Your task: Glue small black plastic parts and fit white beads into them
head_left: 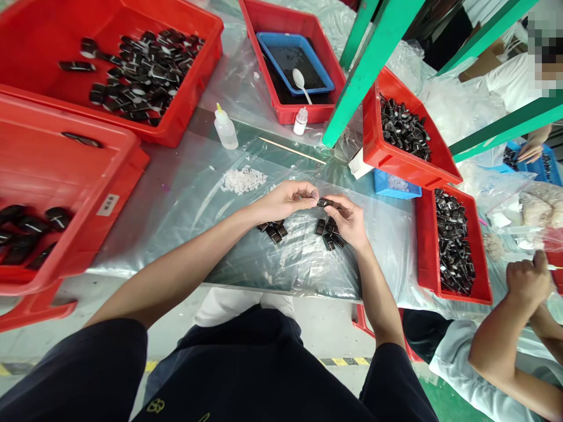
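A small dark, glossy block is pinched in the fingertips of my right hand. My left hand meets it from the other side, thumb and forefinger pressed together at the block's end; anything tiny between them is too small to make out. Under my left hand lies a cluster of similar dark blocks. A second cluster sits just below my right hand. Beyond my left wrist is a heap of small white translucent pieces on the plastic-covered table.
Red bins of dark parts stand left, with more red bins on the right. A dropper bottle, small white bottle, thin stick and blue tray lie behind. Green posts rise there. A co-worker's hand is right.
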`<state>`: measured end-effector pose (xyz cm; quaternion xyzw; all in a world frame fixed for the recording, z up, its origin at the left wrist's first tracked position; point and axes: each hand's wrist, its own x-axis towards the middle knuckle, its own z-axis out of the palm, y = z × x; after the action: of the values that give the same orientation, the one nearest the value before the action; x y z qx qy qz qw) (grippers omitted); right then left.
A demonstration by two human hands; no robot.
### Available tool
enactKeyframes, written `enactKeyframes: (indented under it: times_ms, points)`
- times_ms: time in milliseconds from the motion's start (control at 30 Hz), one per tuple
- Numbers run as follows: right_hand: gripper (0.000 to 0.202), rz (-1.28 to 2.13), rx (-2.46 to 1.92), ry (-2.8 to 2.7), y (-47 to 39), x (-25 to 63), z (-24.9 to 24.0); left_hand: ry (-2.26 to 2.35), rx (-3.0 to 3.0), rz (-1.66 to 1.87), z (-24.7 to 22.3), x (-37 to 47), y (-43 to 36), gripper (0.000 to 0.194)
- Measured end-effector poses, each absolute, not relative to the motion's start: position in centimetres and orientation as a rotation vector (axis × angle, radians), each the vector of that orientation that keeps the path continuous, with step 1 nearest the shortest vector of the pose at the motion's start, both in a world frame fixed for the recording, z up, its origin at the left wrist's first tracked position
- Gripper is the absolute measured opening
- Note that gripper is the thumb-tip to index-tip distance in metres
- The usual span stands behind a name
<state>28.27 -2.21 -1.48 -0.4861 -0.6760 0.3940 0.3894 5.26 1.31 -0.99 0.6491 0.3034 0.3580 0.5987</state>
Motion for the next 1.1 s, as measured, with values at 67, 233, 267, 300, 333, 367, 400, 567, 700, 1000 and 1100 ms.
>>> enactKeyframes:
  times_ms: [67,233,267,300,333,367,400,567,700,1000,1100]
  points:
    - [0.044,1.015,-1.234,-1.721,-2.1,28.3,-1.5,0.707,1.504,0.836,-1.0,5.2,1.3,0.040]
    - [0.049,1.054,-1.213,-1.712,-2.0,28.6,-1.9,0.707,1.481,0.839,-0.9,5.3,1.3,0.039]
    - [0.050,1.057,-1.209,-1.712,-2.0,28.6,-2.0,0.709,1.476,0.843,-1.0,5.3,1.3,0.039]
    - [0.050,1.056,-1.207,-1.712,-2.0,28.6,-2.1,0.714,1.474,0.850,-1.0,5.4,1.2,0.038]
    - [0.050,1.052,-1.205,-1.713,-2.0,28.6,-2.2,0.722,1.476,0.862,-1.1,5.5,1.1,0.038]
    - [0.049,1.049,-1.202,-1.714,-2.0,28.6,-2.2,0.734,1.480,0.879,-1.2,5.6,1.1,0.038]
    - [0.049,1.046,-1.199,-1.714,-2.0,28.6,-2.1,0.751,1.485,0.898,-1.3,5.7,1.0,0.038]
    - [0.038,1.000,-1.216,-1.739,-2.0,29.4,-1.0,0.905,1.582,0.994,-1.2,5.3,1.3,0.034]
    - [0.029,0.747,-1.386,-1.785,-1.6,31.3,0.1,1.174,1.794,1.098,-0.4,2.9,2.6,0.020]
    - [0.022,0.589,-1.517,-1.989,-1.1,33.7,0.2,1.008,2.120,0.334,-0.3,-2.3,3.6,0.027]
    - [0.024,0.564,-1.536,-1.986,-1.2,33.5,0.3,1.111,2.145,0.074,1.1,-2.6,3.2,0.040]
